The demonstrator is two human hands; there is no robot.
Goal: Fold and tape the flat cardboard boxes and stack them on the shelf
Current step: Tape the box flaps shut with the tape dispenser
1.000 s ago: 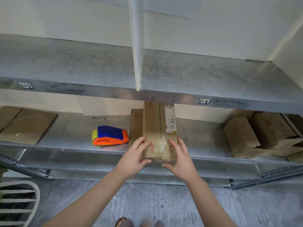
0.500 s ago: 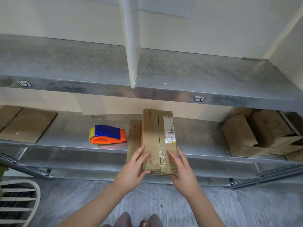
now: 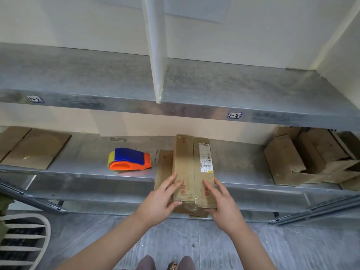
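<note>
A taped cardboard box [image 3: 192,168] is held at its near end by both hands. It is set lengthwise, front to back, over the lower shelf [image 3: 78,166], with its near end past the shelf's front edge. Whether its underside rests on the shelf cannot be told. Clear tape is seen along the middle seam of its top, and a white printed label [image 3: 206,157] is stuck on the right half.

The left hand [image 3: 159,201] is laid on the box's left side, with the fingers stretched over the top and the thumb hooked round the near corner. The right hand [image 3: 224,205] is closed round the right near corner, with the thumb on top and the fingers under the end.

A narrow strip of cardboard [image 3: 164,168] is seen against the box's left side; whether it is a flap of the box or a separate piece cannot be told.

A blue, orange and yellow tape dispenser [image 3: 129,159] is placed on the same shelf, just left of the box and apart from it. Flat cardboard sheets [image 3: 37,149] are laid at the shelf's far left, and a pile of folded boxes [image 3: 303,158] is gathered at its far right. The upper shelf [image 3: 253,90] is split by a white upright panel [image 3: 155,55].
</note>
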